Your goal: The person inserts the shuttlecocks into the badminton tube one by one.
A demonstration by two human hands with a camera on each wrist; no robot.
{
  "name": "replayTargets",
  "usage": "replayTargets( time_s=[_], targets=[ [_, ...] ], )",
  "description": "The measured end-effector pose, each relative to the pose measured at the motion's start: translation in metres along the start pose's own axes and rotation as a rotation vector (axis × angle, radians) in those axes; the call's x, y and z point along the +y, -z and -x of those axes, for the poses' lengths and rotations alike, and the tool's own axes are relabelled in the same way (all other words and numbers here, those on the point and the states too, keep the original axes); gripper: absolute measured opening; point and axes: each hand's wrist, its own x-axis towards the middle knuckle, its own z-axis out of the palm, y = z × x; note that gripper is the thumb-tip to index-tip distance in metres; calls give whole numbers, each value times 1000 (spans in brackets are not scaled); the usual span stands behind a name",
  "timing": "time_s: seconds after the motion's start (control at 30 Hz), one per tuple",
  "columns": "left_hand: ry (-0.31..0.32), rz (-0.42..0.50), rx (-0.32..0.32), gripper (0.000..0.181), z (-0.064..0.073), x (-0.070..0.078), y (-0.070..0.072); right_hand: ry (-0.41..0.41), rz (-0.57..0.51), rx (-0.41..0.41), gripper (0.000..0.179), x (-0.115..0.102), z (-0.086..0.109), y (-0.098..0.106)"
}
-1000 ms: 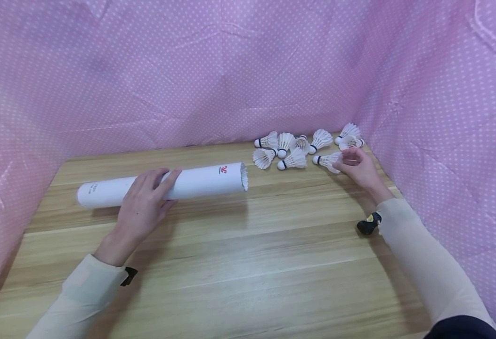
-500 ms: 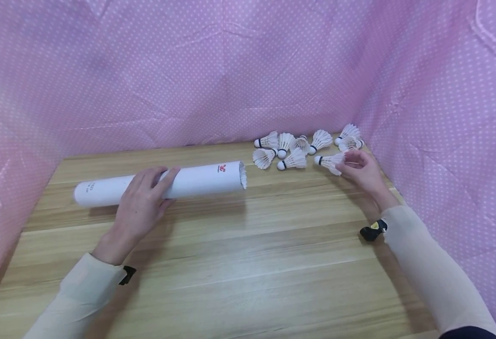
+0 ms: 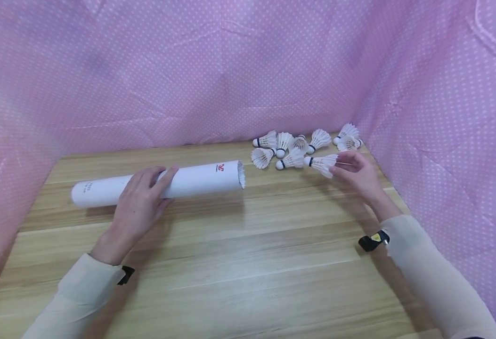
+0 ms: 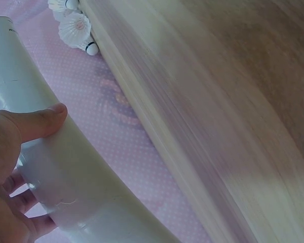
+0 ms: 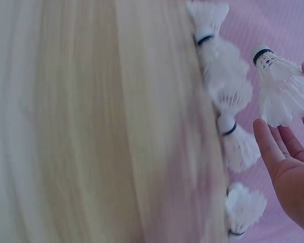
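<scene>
In the head view my left hand [image 3: 139, 202] grips a long white shuttlecock tube [image 3: 203, 180] around its middle, thumb on the near side. The tube lies roughly level above the table, its jagged white mouth facing right and a red logo near that end. My right hand [image 3: 360, 179] pinches a white feather shuttlecock [image 3: 321, 164] by its skirt, cork pointing left toward the tube. The right wrist view shows this shuttlecock [image 5: 281, 93] between thumb and fingers. In the left wrist view the thumb [image 4: 43, 123] presses along the tube [image 4: 86, 167].
Several loose shuttlecocks [image 3: 292, 159] lie along the back of the wooden table [image 3: 248, 263], left of the right hand. Two more [image 3: 348, 142] sit at the back right corner. Pink dotted cloth [image 3: 180, 75] hangs behind the table and along both sides.
My right hand has drawn the pinched shuttlecock slightly leftward, up from the table and away from the corner ones. The left hand and tube have shifted only a little to the left.
</scene>
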Motion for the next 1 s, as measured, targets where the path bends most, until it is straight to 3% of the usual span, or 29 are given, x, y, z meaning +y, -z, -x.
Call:
replayTargets(
  time_s=[0.13,0.6,1.0],
  targets=[
    [-6,2,5,89,0,0,0,24,-63,-32,42,-10,7,-12],
    [-22,-3,10,90,-1,3,0,153,-136,-186,42,-42,26,-50],
    [-30,6,1,90,-5,9,-3,150,-150,-275,50,-58,33,-82]
  ],
)
